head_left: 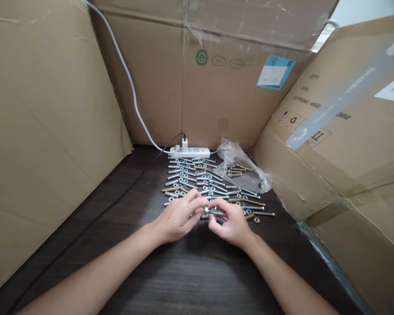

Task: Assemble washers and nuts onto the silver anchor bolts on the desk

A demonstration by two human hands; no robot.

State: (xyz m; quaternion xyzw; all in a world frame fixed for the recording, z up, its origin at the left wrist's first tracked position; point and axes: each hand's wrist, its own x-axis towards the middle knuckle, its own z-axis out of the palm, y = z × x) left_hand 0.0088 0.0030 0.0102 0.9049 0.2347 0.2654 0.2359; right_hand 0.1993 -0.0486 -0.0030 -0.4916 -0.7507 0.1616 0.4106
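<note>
In the head view my left hand (180, 217) and my right hand (231, 221) meet at the near edge of the laid-out hardware. A small silvery hex nut (206, 211) shows at my left fingertips, which are closed in a pinch. My right thumb and forefinger close around a silvery expansion bolt (218, 213), partly hidden by the fingers. Around and beyond the hands lie rows of bolts (254, 208), sleeves, washers and nuts, mostly silver and some brass-coloured. A loose nut (256, 220) rests right of my right hand.
A clear plastic bag (238, 164) with more bolts lies at the back right. Behind the rows stands a white power strip (193, 152) with a plug and cables. A black cable (118, 199) crosses the dark table (184, 280). Large cardboard boxes (157, 87) enclose three sides.
</note>
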